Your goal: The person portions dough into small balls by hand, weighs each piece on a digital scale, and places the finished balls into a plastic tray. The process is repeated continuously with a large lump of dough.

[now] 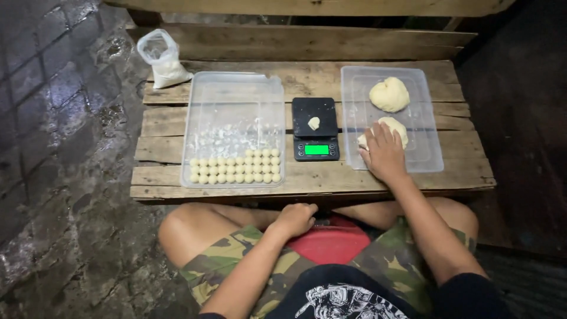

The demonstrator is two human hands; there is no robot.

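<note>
A low worktop (307, 80) of rough wooden planks carries everything. At its far left corner sits a knotted clear bag of white powder (163, 59), and beside it lies a clear shallow tray (233, 94) with rows of small dough balls at its near edge. A black digital scale (316, 129) stands in the middle, and another clear tray (428, 150) lies to its right, holding two dough lumps.

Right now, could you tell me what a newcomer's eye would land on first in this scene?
Probably the glowing green display of the black scale at the middle of the wooden table, with a small dough piece on its platform. Next, the neat rows of dough balls in the clear tray to its left. The right hand rests on a dough lump in the right-side tray; the left hand sits closed in the lap.
</note>
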